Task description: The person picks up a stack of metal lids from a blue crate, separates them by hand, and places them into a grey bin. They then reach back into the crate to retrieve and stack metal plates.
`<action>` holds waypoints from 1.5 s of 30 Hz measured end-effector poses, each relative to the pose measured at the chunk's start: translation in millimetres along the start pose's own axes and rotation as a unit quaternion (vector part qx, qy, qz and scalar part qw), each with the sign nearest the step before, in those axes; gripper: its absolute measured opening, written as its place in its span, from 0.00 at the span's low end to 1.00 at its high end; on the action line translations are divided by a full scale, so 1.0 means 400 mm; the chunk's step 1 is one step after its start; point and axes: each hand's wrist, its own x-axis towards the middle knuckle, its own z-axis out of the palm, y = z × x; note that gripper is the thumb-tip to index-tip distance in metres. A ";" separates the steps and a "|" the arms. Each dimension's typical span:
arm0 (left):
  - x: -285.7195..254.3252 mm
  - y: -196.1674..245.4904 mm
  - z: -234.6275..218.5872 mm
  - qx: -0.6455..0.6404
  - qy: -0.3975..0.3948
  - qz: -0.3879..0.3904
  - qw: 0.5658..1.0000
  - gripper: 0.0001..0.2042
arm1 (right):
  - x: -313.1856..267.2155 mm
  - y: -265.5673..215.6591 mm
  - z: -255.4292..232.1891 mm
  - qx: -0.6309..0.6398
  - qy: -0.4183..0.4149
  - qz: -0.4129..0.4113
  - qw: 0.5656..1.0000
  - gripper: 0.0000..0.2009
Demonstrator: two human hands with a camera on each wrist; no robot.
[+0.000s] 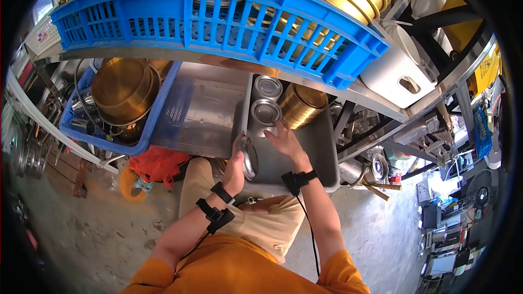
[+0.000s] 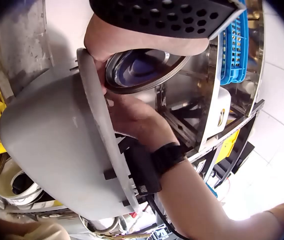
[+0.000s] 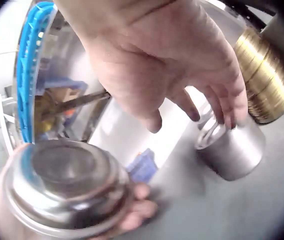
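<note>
My left hand (image 1: 234, 173) grips a shallow stainless steel bowl (image 1: 249, 158) over the left wall of a grey tub (image 1: 326, 166). In the left wrist view several nested rims show on this steel bowl (image 2: 147, 70); the right wrist view shows its rounded base (image 3: 67, 175). My right hand (image 1: 287, 144) reaches into the tub, its fingertips at the rim of a stack of steel bowls (image 3: 237, 152), thumb held apart. Another steel stack (image 1: 268, 86) stands behind that one, and a stack of gold-coloured bowls (image 1: 297, 111) is to its right.
A metal shelf carrying a blue crate (image 1: 218, 27) of gold cookware and a white bin (image 1: 400, 71) overhangs the tub's far side. Left of the tub are a steel tray (image 1: 201, 114) and a blue basin (image 1: 133, 146) of pots. A red bag (image 1: 158, 163) lies below.
</note>
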 end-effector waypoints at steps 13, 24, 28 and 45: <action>-0.029 0.065 0.062 0.310 -0.047 0.173 0.934 0.40 | -0.160 -0.295 -0.198 0.389 -0.308 0.224 0.839 0.43; -0.032 0.077 0.084 0.055 -0.030 0.053 0.997 0.33 | -0.210 -0.308 -0.162 0.375 -0.184 0.112 0.902 0.37; 0.013 0.031 0.019 -0.036 -0.008 -0.009 0.999 0.30 | -0.195 -0.291 -0.185 0.430 -0.150 0.119 0.882 0.37; -0.005 0.040 0.029 -0.071 -0.023 -0.014 0.997 0.31 | 0.020 0.008 -0.025 0.031 -0.007 0.076 0.997 0.29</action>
